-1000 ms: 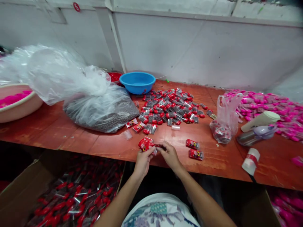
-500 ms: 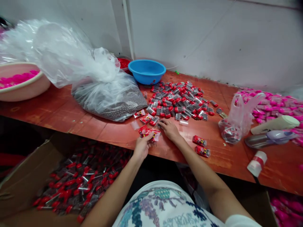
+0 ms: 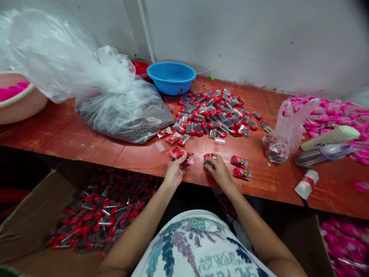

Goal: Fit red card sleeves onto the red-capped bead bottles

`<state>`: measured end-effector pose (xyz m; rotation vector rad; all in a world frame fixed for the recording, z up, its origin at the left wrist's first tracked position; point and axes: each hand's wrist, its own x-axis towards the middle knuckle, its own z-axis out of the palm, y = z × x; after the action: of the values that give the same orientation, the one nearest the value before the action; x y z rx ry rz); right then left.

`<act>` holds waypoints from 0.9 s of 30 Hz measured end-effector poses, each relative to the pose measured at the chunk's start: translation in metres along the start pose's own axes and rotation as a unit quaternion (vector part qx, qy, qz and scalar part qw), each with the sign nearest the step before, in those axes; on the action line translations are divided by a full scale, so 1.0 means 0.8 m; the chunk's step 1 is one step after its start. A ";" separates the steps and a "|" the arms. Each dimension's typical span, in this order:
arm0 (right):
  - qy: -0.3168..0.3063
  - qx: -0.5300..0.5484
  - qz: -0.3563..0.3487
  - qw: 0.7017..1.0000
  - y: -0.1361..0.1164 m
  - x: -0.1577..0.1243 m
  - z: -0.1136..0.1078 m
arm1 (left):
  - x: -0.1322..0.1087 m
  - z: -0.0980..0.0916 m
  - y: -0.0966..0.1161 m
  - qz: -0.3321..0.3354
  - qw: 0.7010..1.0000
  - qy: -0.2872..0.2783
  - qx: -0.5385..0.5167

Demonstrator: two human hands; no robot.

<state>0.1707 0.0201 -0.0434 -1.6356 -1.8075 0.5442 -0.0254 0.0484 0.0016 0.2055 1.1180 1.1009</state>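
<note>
Near the table's front edge, my left hand [image 3: 175,171] is closed on red printed cards [image 3: 174,153] with a clear plastic end. To its right, my right hand [image 3: 218,169] pinches a small clear container with a red cap [image 3: 208,156], held just at the tabletop. Two red carded packs [image 3: 242,173] lie right of that hand. Beyond my left hand are a few more red cards [image 3: 173,137] and a clear plastic piece [image 3: 160,146]. A heap of red-capped containers with dark contents [image 3: 215,113] spreads behind both hands.
A clear bag of dark beads [image 3: 127,111] and a blue basin [image 3: 172,79] stand at the back. To the right are a small plastic bag [image 3: 284,134], a bottle [image 3: 319,154] and a white roll [image 3: 307,184]. Below the table, a cardboard box [image 3: 31,219] holds red-capped containers.
My right hand has moved right and toward me, away from the cards, and now carries a red-capped container. My left hand keeps hold of the cards. The view has shifted slightly.
</note>
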 end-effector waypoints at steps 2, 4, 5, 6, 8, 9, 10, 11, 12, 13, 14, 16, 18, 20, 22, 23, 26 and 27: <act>0.022 0.093 0.079 0.992 0.002 -0.010 0.006 | -0.002 0.004 -0.002 -0.003 1.000 0.000 0.002; 0.030 0.210 0.138 0.968 -0.004 -0.019 0.009 | -0.004 0.007 -0.004 0.000 1.000 0.000 0.008; 0.036 0.267 0.148 0.952 -0.011 -0.024 0.008 | -0.006 0.009 -0.005 0.003 1.000 -0.001 0.012; 0.044 0.316 0.148 0.936 -0.019 -0.028 0.005 | -0.007 0.010 -0.006 0.008 1.000 -0.002 0.018; 0.064 0.375 0.127 0.916 -0.036 -0.037 -0.002 | -0.011 0.013 -0.009 0.019 0.999 -0.010 0.032; 0.066 0.387 0.117 0.912 -0.045 -0.040 -0.006 | -0.014 0.015 -0.011 0.024 0.999 -0.015 0.039; 0.065 0.393 0.110 0.911 -0.051 -0.042 -0.009 | -0.016 0.016 -0.013 0.027 0.998 -0.020 0.045; 0.063 0.393 0.105 0.911 -0.057 -0.044 -0.012 | -0.019 0.018 -0.015 0.030 0.998 -0.024 0.050; 0.062 0.390 0.101 0.913 -0.060 -0.046 -0.014 | -0.023 0.021 -0.017 0.033 0.998 -0.028 0.055; 0.062 0.383 0.097 0.917 -0.061 -0.047 -0.016 | -0.026 0.023 -0.018 0.033 0.997 -0.031 0.059; 0.062 0.376 0.092 0.920 -0.061 -0.048 -0.016 | -0.029 0.025 -0.019 0.034 0.997 -0.034 0.063; 0.065 0.366 0.082 0.925 -0.059 -0.050 -0.016 | -0.033 0.028 -0.021 0.035 0.996 -0.038 0.073; 0.080 0.362 0.083 0.925 -0.057 -0.053 -0.015 | -0.035 0.030 -0.022 0.038 0.995 -0.036 0.082; 0.112 0.357 0.088 0.923 -0.056 -0.058 -0.016 | -0.035 0.032 -0.022 0.040 0.995 -0.031 0.086; 0.136 0.352 0.089 0.922 -0.057 -0.061 -0.018 | -0.033 0.032 -0.022 0.039 0.995 -0.026 0.089; 0.137 0.350 0.086 0.923 -0.058 -0.062 -0.018 | -0.032 0.032 -0.023 0.040 0.995 -0.025 0.090; 0.116 0.342 0.079 0.929 -0.059 -0.061 -0.018 | -0.032 0.033 -0.023 0.038 0.995 -0.032 0.089; 0.111 0.341 0.080 0.930 -0.058 -0.060 -0.018 | -0.032 0.033 -0.023 0.035 0.995 -0.038 0.087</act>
<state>0.1482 -0.0351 -0.0102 -1.2875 -1.1356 0.9003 0.0068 0.0284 0.0185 0.4239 1.1470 1.0492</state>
